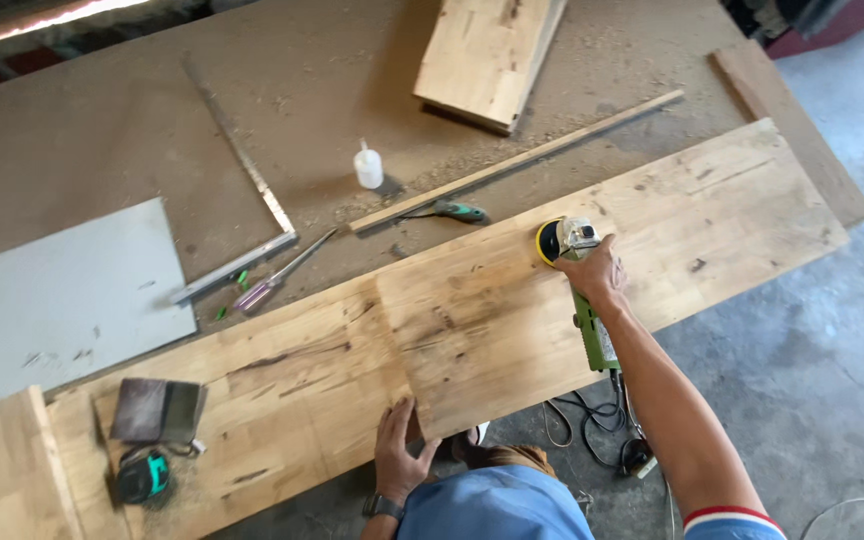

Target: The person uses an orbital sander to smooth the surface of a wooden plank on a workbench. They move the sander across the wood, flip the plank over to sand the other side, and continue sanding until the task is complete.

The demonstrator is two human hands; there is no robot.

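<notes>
Gripping the green grinder (586, 300) near its head, the right hand (592, 272) is curled around the body, fingers wrapped over the top just behind the yellow disc (548, 241), which sits on the wide plank (512, 310). The grinder's tail runs back under the forearm, and its black cord (592, 412) drops off the plank's near edge into a loose tangle on the floor. The left hand (399, 452) lies flat with fingers spread on the plank's near edge, close to the body, pressing down and holding nothing.

The grinder looks stiff and fairly heavy at the head, so a grasp close behind the disc, as now, should steady it best; the hard casing probably needs a full wrap of the fingers. The plank is long, rigid and surely heavy, best held down by a flat palm or lifted at its edges.

Beyond the right hand, past the plank's far edge, a thin strip (517, 162) lies slanted on the dusty bench (102, 150), with a green-handled tool (452, 211) and a small white bottle (368, 168) beside it. Further off sits a short board (487, 55). Far left of the left hand are a purple screwdriver (277, 275), a metal square (242, 200), a grey sheet (62, 290), a sanding block (157, 411) and a tape measure (142, 475).
</notes>
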